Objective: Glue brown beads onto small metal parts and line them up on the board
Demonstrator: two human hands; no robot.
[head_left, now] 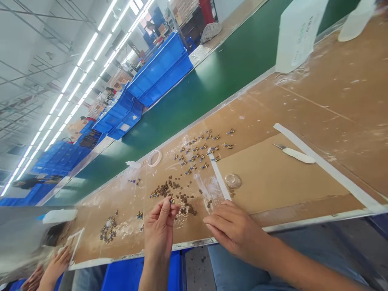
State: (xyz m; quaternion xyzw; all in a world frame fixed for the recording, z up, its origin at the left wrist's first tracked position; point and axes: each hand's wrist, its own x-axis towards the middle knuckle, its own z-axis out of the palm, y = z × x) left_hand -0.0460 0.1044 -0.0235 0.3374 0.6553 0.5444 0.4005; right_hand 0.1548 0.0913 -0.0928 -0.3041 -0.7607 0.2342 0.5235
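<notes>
My left hand (160, 224) pinches a small blue and gold figure (172, 200) between thumb and forefinger, above the brown work surface. Just beyond it lies a scattered pile of small brown discs (163, 189). My right hand (235, 228) rests at the table's near edge, right of the discs, its fingers together and bent; whether anything is under them is hidden. Several similar small figures (195, 157) are spread out behind the discs. A small clear round dish (233, 181) sits on a cardboard sheet (273, 178), beyond my right hand.
A white-handled knife (298, 155) lies on the cardboard. A tape roll (154, 158) and a white bottle (133, 165) stand near the green conveyor belt (169, 117). Another cluster of figures (108, 230) lies left. Another person's hand (57, 264) is at lower left. Blue crates (163, 68) line the far side.
</notes>
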